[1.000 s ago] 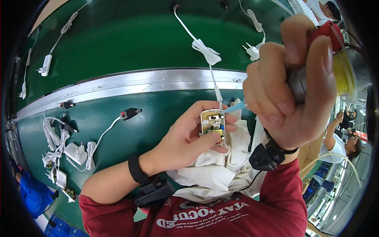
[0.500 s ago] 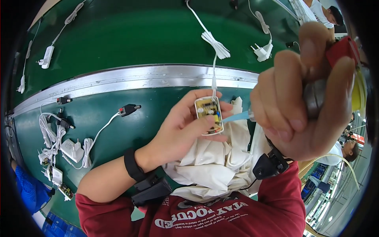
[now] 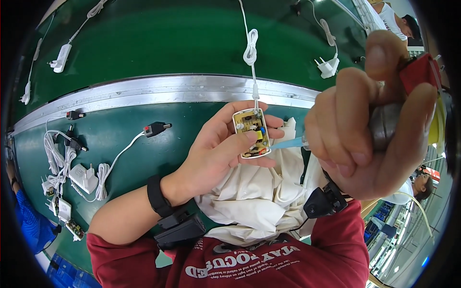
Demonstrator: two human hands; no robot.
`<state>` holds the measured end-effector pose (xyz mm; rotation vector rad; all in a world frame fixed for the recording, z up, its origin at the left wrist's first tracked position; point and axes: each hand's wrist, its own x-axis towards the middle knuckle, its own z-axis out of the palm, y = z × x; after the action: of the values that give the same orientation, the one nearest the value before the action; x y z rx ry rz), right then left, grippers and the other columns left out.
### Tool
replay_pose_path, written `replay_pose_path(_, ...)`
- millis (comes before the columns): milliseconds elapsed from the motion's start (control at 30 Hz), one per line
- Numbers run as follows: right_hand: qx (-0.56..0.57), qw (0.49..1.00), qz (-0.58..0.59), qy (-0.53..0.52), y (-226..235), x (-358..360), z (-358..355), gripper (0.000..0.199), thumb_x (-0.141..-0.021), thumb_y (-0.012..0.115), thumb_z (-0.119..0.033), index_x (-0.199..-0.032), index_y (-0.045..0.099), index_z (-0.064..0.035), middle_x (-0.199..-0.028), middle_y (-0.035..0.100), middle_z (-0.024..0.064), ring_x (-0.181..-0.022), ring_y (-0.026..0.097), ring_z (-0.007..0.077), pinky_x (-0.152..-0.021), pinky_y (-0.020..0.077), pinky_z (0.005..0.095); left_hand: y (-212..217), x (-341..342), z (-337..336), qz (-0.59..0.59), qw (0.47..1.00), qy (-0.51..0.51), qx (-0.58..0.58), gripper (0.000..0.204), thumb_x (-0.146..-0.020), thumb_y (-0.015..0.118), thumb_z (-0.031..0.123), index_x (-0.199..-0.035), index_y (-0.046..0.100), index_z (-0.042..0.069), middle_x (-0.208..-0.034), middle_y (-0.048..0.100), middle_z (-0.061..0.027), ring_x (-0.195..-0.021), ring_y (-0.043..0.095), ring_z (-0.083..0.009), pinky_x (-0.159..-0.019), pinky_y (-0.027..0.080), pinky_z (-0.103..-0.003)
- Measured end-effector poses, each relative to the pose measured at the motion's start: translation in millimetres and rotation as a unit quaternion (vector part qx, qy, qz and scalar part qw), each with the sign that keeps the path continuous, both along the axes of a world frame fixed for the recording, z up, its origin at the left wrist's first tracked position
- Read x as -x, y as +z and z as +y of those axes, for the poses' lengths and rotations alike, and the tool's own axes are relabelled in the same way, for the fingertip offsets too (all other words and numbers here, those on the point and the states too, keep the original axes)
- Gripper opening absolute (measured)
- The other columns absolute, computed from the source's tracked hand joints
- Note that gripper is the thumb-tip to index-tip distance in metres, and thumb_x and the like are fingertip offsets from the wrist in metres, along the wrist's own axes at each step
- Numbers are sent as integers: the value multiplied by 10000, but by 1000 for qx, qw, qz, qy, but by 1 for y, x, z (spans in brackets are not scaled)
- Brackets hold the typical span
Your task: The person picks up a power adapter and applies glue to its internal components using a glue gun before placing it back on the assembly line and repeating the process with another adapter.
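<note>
In my left hand [image 3: 216, 149] lies an opened white power adapter [image 3: 251, 133], thumb across its face. Its circuit board shows, with a yellow block and small parts, and a white cord [image 3: 251, 53] runs from its top away over the metal rail. My right hand [image 3: 360, 125] is closed round a grey dispensing tool with a red block [image 3: 419, 72] on top and yellow tubing behind. Its blue tapered nozzle [image 3: 286, 143] points left, with the tip at the adapter's lower right edge. Whether the tip touches the board I cannot tell.
Corded adapters [image 3: 60, 58] lie on the green surface past the metal rail [image 3: 144, 90]. At left is a pile of adapters and cables [image 3: 84, 178], with a black plug connector [image 3: 156, 129] nearer the middle. White cloth [image 3: 249, 201] covers my lap. Other people sit at right and lower left.
The adapter in my left hand has shifted slightly up and left, its cord now straighter. The nozzle tip has gone from over the board to its lower right edge.
</note>
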<state>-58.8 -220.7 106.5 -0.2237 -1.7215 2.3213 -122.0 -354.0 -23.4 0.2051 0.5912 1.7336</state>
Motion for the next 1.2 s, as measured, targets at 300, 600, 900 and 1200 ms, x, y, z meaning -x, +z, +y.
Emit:
replay_pose_path(300, -26, 1000, 9, 12, -8, -9, -7, 366, -991, 318, -455, -1018, 330, -90, -520, 390, -25, -373, 354, 65, -383, 316, 212, -6, 0, 0, -92, 993, -21, -66, 399, -979, 412, 143, -1357, 318, 56, -1348, 426, -168, -1293, 406, -255, -1013, 428, -488)
replay_pose_path(600, -78, 996, 28, 18, -16, -4, -2, 370, -997, 325, -430, -1063, 331, -66, -508, 374, -30, -362, 335, 59, -370, 293, 208, -6, 0, 1, -159, 983, -35, -84, 394, -980, 411, 156, -1347, 316, 51, -1366, 403, -164, -1298, 397, -257, -1044, 388, -503)
replay_pose_path(900, -97, 990, 96, 24, -14, 3, 4, 378, -1003, 333, -405, -1109, 331, -42, -497, 358, -35, -352, 317, 52, -357, 271, 204, 0, 2, 9, -122, 991, -23, -42, 378, -966, 421, 123, -1332, 338, 72, -1349, 414, -153, -1284, 410, -241, -1026, 413, -477)
replay_pose_path(1200, -44, 992, 121, 10, -7, -4, -17, 326, -1003, 360, -366, -1073, 362, -48, -484, 331, -49, -348, 275, 36, -339, 224, 187, 7, 64, 95, 749, 610, 245, 90, 337, -805, 595, 120, -1119, 509, 33, -995, 540, -142, -902, 571, -316, -752, 501, -355)
